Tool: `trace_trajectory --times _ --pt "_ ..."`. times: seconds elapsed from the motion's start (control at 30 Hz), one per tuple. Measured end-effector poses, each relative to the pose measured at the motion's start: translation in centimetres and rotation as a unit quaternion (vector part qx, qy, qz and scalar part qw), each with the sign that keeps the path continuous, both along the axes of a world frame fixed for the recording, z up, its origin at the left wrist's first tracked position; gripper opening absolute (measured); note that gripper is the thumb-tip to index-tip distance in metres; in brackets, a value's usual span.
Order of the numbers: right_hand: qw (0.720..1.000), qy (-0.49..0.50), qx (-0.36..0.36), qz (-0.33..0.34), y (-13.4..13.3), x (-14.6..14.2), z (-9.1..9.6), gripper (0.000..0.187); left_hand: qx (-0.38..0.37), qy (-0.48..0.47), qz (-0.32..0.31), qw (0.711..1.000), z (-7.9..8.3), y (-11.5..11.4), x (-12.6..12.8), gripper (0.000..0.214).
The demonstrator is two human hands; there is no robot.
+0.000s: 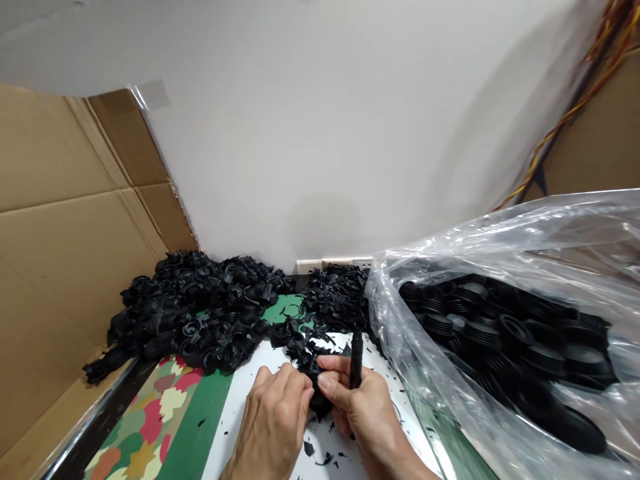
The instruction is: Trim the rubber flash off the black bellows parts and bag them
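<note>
My left hand [275, 413] and my right hand [363, 407] meet low in the middle of the view, fingers closed around a small black rubber part [316, 395] held between them. A black tool handle [356, 357] stands up from my right hand's grip. Black trimmings [325, 460] lie scattered on the white sheet [250, 387] under my hands. A heap of ribbed black rubber parts [200, 307] lies beyond my left hand.
A clear plastic bag [500, 267] full of larger black rubber parts [500, 340] fills the right side. Cardboard [65, 253] walls the left. A green and camouflage-patterned mat [150, 413] covers the table. A white wall stands behind; twisted wires [575, 113] hang at upper right.
</note>
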State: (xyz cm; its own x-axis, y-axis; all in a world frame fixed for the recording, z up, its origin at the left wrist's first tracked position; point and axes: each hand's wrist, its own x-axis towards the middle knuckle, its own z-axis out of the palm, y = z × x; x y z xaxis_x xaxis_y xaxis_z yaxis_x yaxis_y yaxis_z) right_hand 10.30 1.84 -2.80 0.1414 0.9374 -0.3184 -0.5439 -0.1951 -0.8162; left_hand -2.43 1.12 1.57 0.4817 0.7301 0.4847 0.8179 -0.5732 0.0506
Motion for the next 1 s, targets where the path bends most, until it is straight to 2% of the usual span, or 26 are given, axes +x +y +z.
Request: trace_trajectory --times 0.13,0.3,0.37,0.43,0.47,0.53,0.63,0.73,0.87,1.0 --pt "0.999 -0.041 0.022 -0.002 -0.2 0.0 0.6 0.030 0.044 0.043 0.005 0.998 -0.6 -0.3 0.6 0.027" --pt "0.997 -0.070 0.035 -0.004 -0.5 0.1 1.3 0.024 0.113 0.012 0.019 0.993 -1.1 -0.4 1.3 0.027" --pt "0.997 -0.060 0.043 0.000 -0.5 0.1 1.0 0.026 0.086 -0.042 0.018 0.995 -0.9 -0.3 1.3 0.026" --pt "0.998 -0.039 0.042 0.012 -0.3 0.1 0.7 0.029 -0.013 -0.140 0.016 0.990 -0.7 -0.2 1.1 0.022" --pt "0.999 -0.026 0.038 0.019 -0.3 0.1 0.6 0.032 -0.082 -0.200 0.017 0.976 -0.5 -0.1 1.0 0.021" --pt "0.999 -0.006 0.027 0.034 -0.4 0.1 0.7 0.035 -0.216 -0.316 0.023 0.924 -0.2 0.2 0.7 0.019" --pt "0.999 0.000 0.015 0.049 -0.6 0.2 1.3 0.034 -0.324 -0.428 0.028 0.843 0.1 0.5 0.5 0.024" --pt "0.998 -0.014 0.014 0.052 -0.7 0.2 1.9 0.029 -0.353 -0.470 0.025 0.808 0.1 0.6 0.5 0.027" --pt "0.998 -0.046 0.018 0.038 -0.8 0.2 2.1 0.021 -0.354 -0.501 0.023 0.789 -0.2 0.8 0.4 0.031" --pt "0.997 -0.060 0.028 0.046 -1.0 0.2 2.5 0.016 -0.343 -0.564 0.076 0.747 -0.8 1.5 -0.2 0.043"
